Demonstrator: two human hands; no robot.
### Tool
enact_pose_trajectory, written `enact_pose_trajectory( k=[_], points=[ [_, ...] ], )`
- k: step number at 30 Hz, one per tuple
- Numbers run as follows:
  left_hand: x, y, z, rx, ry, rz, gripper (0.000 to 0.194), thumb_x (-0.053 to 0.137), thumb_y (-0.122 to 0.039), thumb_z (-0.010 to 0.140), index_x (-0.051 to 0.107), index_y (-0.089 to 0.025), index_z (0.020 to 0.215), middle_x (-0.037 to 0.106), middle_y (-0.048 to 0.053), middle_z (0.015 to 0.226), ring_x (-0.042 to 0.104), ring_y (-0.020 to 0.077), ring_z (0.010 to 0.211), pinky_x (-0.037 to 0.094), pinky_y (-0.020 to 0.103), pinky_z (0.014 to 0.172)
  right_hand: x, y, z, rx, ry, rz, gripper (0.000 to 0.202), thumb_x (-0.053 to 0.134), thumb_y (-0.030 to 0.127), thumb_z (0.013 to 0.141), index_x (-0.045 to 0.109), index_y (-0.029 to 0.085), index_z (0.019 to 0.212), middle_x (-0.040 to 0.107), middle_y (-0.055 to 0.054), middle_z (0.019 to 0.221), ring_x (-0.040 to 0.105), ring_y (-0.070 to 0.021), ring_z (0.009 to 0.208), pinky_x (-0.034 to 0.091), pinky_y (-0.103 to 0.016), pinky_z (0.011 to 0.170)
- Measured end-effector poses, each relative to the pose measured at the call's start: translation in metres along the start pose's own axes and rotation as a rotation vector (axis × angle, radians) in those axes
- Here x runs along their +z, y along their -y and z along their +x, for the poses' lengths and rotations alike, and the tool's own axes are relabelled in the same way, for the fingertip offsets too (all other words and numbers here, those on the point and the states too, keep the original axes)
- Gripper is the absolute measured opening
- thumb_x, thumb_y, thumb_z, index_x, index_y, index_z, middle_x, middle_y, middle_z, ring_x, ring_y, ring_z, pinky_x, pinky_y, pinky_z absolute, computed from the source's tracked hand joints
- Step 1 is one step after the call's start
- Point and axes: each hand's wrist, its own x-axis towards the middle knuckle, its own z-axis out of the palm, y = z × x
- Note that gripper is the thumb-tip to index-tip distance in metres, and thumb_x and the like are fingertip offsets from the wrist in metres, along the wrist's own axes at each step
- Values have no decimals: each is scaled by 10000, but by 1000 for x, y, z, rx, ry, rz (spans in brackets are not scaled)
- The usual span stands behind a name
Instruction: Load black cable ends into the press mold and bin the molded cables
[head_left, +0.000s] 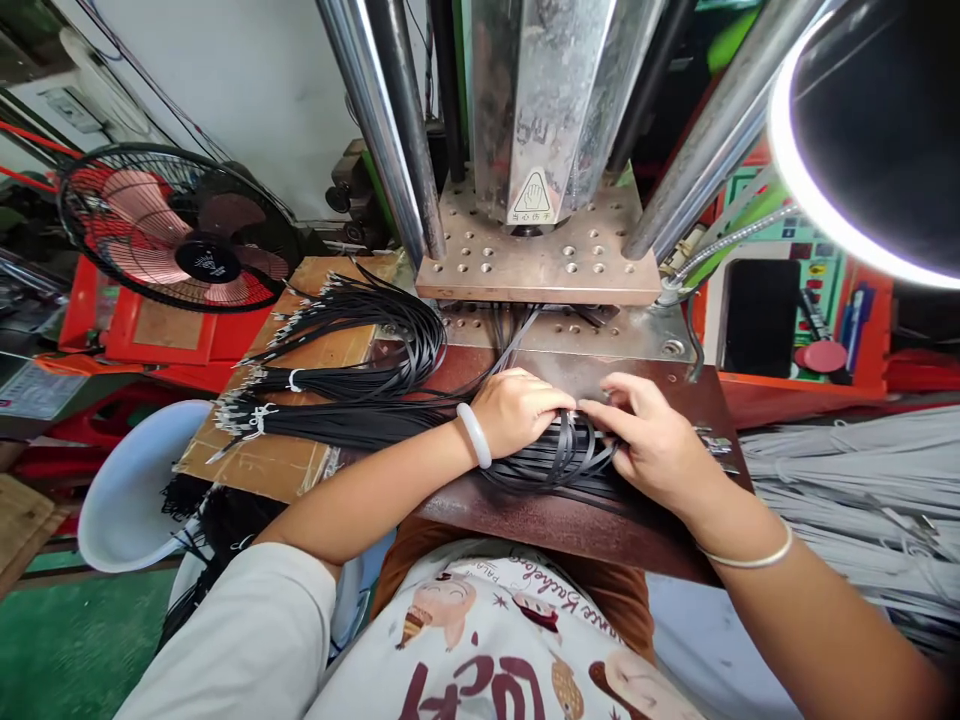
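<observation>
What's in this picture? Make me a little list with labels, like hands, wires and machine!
left hand: rests on the black cables, white bangle on its wrist
right hand: fingertips pinch the same cables
metal plate: brown, under both hands
cable bundles: tied, on cardboard at the left
press: steel, above the plate
fan: far left
lamp: upper right

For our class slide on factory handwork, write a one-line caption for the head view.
Both hands, left and right, press black cables on a brown plate below a press.
</observation>
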Motion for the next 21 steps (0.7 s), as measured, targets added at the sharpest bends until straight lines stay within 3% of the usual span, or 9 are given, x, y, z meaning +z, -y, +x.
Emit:
enact_pose_trajectory(
  k=[2,5,8,12,15,18,21],
  points=[
    [0,-4,-2,90,4,75,267,450,-172,944,715,-170,917,746,47,861,691,162,811,491,314,809,-3,1,-4,43,-67,-67,481,444,23,747,619,173,1169,572,-164,1166,602,-265,973,544,-417,794],
    [0,-12,-4,156,56,144,295,416,-183,969,701,-159,894,727,69,835,680,165,810,490,318,798,-9,6,-5,136,-163,-36,455,470,33,773,600,235,1159,656,-90,1025,639,-256,934,535,-431,850],
    [-7,-18,-5,99,64,201,278,415,-180,973,691,-155,959,709,80,957,663,157,866,503,283,801,-12,10,-1,186,-177,103,288,475,48,800,615,239,964,674,-48,911,650,-217,821,539,-380,781],
    [-23,-20,-8,-62,58,334,269,440,-160,949,695,-134,868,658,114,1016,635,214,935,523,303,771,-15,7,5,165,-94,242,232,472,56,807,622,230,843,678,-16,813,634,-187,746,520,-348,713],
    [-28,-14,-11,-122,19,185,289,420,-81,920,703,-143,915,659,87,925,642,167,833,531,264,731,-15,4,7,173,-92,288,210,489,90,830,646,229,818,688,-11,775,629,-186,710,512,-351,686],
    [-25,-5,-12,-144,-68,-88,273,460,-41,877,705,-149,928,699,54,882,661,126,818,533,223,766,-13,4,7,172,-81,289,220,492,81,815,653,231,818,691,-8,776,628,-184,707,513,-342,675],
    [-19,2,-11,-180,-80,-215,217,529,-47,841,711,-154,891,728,34,853,675,123,781,530,214,744,-10,5,7,123,-49,236,234,481,63,811,642,230,844,686,-9,786,618,-182,712,508,-333,678]
  ],
)
